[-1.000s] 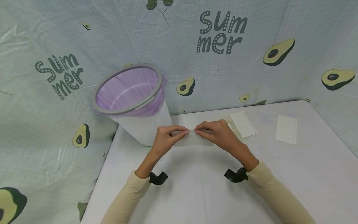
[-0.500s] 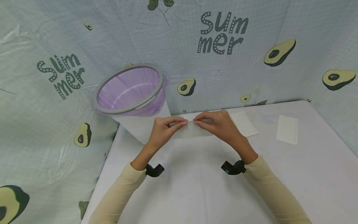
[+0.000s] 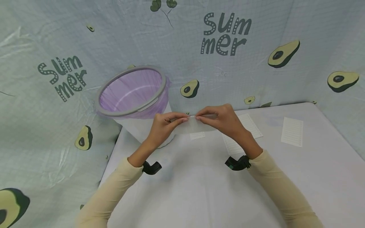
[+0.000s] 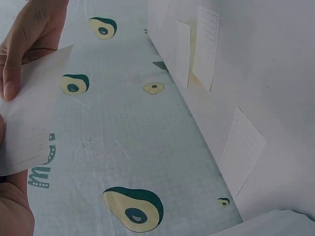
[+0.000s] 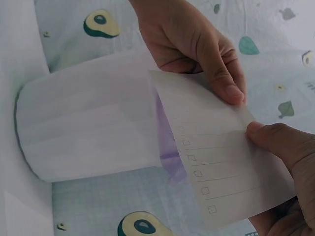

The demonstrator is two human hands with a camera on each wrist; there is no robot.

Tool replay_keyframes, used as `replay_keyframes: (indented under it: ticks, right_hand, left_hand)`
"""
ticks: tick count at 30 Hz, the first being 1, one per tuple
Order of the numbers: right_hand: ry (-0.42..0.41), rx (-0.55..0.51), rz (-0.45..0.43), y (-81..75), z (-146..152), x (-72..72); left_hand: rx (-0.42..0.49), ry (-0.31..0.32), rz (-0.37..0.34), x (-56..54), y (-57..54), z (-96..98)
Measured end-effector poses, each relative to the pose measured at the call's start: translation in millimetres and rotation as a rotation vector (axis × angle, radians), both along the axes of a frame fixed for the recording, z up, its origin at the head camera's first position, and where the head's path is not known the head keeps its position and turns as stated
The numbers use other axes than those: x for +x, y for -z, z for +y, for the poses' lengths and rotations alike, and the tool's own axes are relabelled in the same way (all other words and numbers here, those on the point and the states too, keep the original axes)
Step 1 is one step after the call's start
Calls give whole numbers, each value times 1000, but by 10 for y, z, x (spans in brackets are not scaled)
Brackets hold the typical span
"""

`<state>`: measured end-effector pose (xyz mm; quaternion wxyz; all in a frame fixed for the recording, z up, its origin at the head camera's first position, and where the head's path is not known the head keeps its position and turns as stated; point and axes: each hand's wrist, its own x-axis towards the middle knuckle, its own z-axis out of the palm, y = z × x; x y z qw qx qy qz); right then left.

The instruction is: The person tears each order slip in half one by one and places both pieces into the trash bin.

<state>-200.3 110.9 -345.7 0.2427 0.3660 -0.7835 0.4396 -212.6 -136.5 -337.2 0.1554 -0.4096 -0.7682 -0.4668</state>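
Observation:
A small paper checklist sheet (image 5: 211, 162) with printed lines and checkboxes is held up between both hands. In the head view, my left hand (image 3: 162, 128) pinches the top edge of the sheet (image 3: 196, 125) between thumb and fingers. Close beside it, my right hand (image 3: 226, 123) pinches the same edge, with a small gap between the two sets of fingertips. The right wrist view shows the left thumb and right thumb pressing on the sheet's face near each other. The sheet hangs above the table, in front of the bin.
A white bin (image 3: 131, 126) with a purple liner (image 3: 131, 91) and grey rim stands at the back left. Similar lined sheets lie on the white table (image 3: 194, 190): one at right (image 3: 292, 131), others partly behind the right arm, and a small one (image 3: 197, 135) below the held sheet.
Both hands have lifted the sheet upward and away, keeping their pinch on its edge. Lined sheets on the table below it and beside the right arm are now more visible.

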Motion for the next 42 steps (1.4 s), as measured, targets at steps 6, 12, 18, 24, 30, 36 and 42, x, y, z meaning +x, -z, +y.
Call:
replay_keyframes:
  ticks: [6, 12, 18, 24, 30, 36, 42]
  right_hand:
    - [-25, 19, 8, -62, -2, -28]
    - [-37, 26, 16, -132, -17, -40]
    - [-53, 22, 24, -195, -45, -56]
    - [-53, -13, -23, -213, -45, -49]
    - [-91, -115, -154, -187, -30, -42]
    - [-87, -135, -196, -172, -27, -47]
    - [-43, -190, -230, -153, 7, -52]
  left_hand:
    - [-32, -1, 10, -9, -62, -40]
    - [-65, -37, 34, 7, -145, -36]
    - [-63, -13, 33, 31, -204, 27]
    - [-41, -21, 36, 35, -227, 72]
    - [10, -8, -31, 37, -247, 98]
    - [-14, -7, -56, 22, -259, 67]
    - [-41, 37, -91, 5, -285, 3]
